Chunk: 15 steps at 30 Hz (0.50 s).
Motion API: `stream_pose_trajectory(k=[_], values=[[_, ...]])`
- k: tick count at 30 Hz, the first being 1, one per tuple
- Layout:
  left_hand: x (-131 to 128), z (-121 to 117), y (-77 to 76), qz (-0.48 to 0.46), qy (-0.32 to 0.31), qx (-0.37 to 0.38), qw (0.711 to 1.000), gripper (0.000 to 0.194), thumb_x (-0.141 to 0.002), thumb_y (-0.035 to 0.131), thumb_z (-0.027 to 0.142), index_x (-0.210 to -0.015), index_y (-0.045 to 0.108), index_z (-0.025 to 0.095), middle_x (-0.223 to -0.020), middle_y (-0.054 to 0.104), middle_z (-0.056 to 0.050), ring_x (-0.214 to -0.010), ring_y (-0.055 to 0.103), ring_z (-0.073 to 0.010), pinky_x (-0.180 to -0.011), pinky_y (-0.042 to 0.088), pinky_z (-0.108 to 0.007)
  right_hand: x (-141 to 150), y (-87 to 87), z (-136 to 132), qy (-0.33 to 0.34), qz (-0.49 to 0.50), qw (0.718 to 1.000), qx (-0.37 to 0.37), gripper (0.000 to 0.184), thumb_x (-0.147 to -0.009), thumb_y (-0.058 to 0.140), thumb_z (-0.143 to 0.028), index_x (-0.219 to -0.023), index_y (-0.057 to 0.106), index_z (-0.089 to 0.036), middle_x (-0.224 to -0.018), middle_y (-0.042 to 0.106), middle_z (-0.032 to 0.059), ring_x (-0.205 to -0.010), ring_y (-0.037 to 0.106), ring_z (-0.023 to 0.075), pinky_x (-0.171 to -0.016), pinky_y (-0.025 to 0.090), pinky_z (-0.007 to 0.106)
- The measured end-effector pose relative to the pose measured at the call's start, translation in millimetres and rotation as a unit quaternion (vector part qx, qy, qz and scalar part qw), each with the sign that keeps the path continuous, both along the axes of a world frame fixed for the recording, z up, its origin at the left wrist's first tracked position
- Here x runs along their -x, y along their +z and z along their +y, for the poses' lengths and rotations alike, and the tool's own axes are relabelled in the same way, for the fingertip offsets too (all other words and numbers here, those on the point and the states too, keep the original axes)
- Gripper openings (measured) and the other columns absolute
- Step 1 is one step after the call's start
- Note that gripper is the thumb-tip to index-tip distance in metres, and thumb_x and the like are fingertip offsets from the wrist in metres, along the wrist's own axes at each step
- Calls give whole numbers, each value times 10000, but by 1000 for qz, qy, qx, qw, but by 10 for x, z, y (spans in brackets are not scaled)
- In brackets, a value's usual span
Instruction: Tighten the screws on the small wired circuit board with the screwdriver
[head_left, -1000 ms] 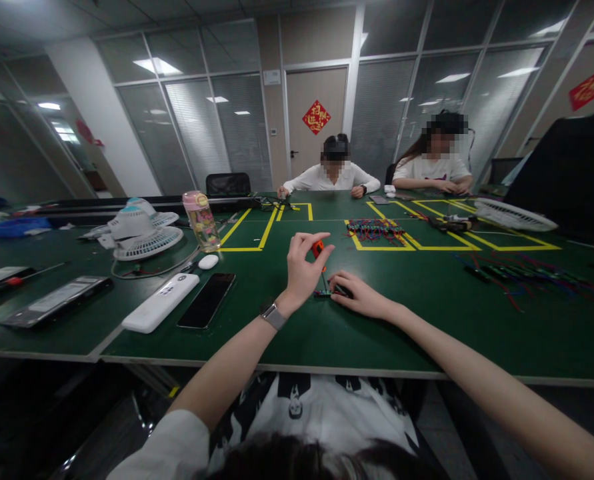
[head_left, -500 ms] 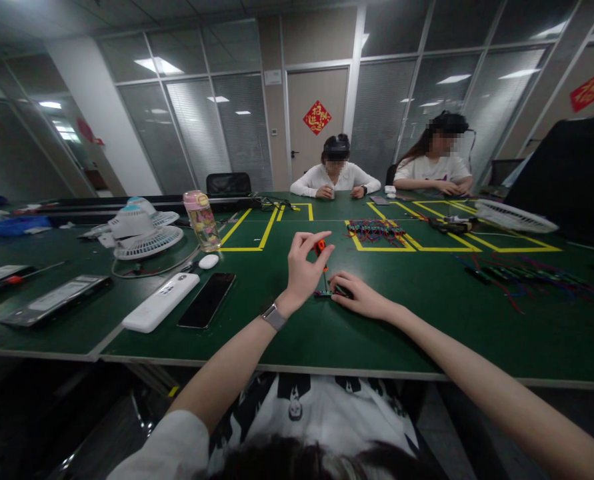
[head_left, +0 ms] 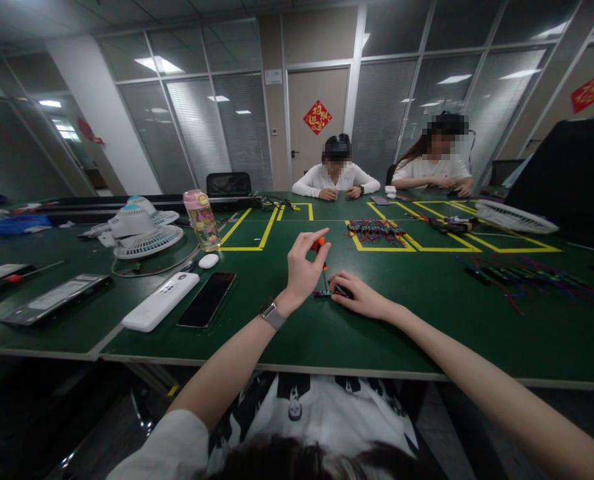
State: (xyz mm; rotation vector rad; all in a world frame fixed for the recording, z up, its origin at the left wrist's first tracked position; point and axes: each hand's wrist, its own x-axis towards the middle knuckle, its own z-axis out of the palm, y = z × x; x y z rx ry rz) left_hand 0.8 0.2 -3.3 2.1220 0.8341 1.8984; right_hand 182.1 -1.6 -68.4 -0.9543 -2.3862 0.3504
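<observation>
An upright screwdriver (head_left: pixel 319 245) with an orange handle is gripped between the thumb and fingers of my left hand (head_left: pixel 305 267). Its thin shaft points down at a small green circuit board (head_left: pixel 321 294) lying on the table. My right hand (head_left: pixel 359 294) rests low on the table, its fingertips closed on the board's right end. A dark part shows under the right fingers, too small to name. The exact spot where the screwdriver tip meets the board is hard to make out.
Left of my hands lie a black phone (head_left: pixel 207 300), a white power bank (head_left: pixel 161 302), a bottle (head_left: pixel 203 220) and a fan (head_left: pixel 148 235). Wired boards (head_left: pixel 375 231) sit in yellow tape outlines ahead; more wired boards (head_left: pixel 531 270) lie right. Two people (head_left: pixel 337 175) sit across the green table (head_left: pixel 287 340).
My left fingers have shifted slightly around the screwdriver handle, which shows a little turned. My right hand and the board have stayed in place. The people opposite have moved their hands slightly.
</observation>
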Motion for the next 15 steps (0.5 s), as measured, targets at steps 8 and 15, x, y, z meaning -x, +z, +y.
stream_pose_trajectory(k=[8, 15], values=[[35, -1, 3, 6, 4, -10, 1000, 323, -972, 375, 213, -1164, 634, 201, -1115, 565, -78, -1037, 562, -159, -919, 462, -294, 17, 18, -13, -1, -2, 1000, 3, 50, -887, 561, -228, -920, 580, -194, -1064, 564, 85, -1002, 553, 228, -917, 456, 387], [20, 32, -11, -12, -1, 14, 1000, 270, -943, 496, 243, -1192, 598, 212, -1036, 646, -55, -919, 609, -151, -848, 488, -289, 14, 21, -16, -1, 1, 1000, 1, 47, -883, 568, -224, -922, 578, -202, -1071, 566, 84, -1003, 557, 226, -920, 461, 389]])
